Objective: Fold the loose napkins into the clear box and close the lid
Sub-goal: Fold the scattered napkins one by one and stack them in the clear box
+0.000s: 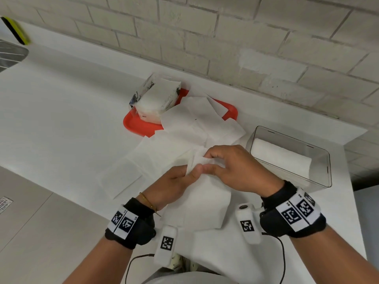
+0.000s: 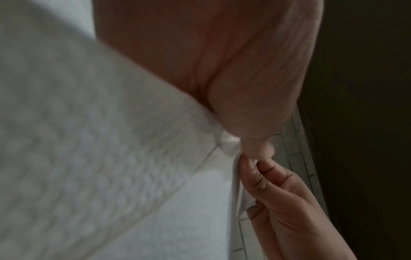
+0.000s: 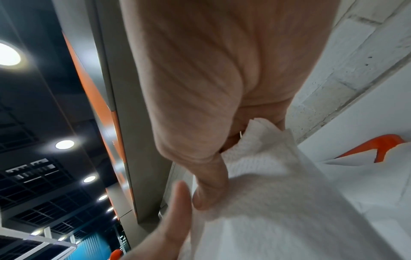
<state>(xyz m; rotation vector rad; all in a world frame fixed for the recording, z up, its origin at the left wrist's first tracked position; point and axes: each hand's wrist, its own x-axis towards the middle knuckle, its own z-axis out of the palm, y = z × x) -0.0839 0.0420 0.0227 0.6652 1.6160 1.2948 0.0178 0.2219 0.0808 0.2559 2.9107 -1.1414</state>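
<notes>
Both hands hold one white napkin (image 1: 202, 203) above the counter's near edge. My left hand (image 1: 180, 181) pinches its top edge between thumb and fingers. My right hand (image 1: 231, 167) pinches the same edge right beside it; the thumbs nearly touch. The sheet hangs down toward me. In the left wrist view the napkin (image 2: 93, 158) fills the left side, with the right hand's fingers (image 2: 266, 179) curled on its edge. In the right wrist view the napkin (image 3: 278, 193) drapes below the thumb. The clear box (image 1: 320, 160) stands open at the right, a folded napkin (image 1: 281, 158) inside. No lid shows.
Several loose napkins (image 1: 184, 136) lie spread on the white counter (image 1: 71, 99), overlapping an orange tray (image 1: 139, 124). An opened napkin pack (image 1: 155, 99) sits on the tray. A brick wall (image 1: 246, 48) runs behind. A sink rack (image 1: 10, 56) is at the far left.
</notes>
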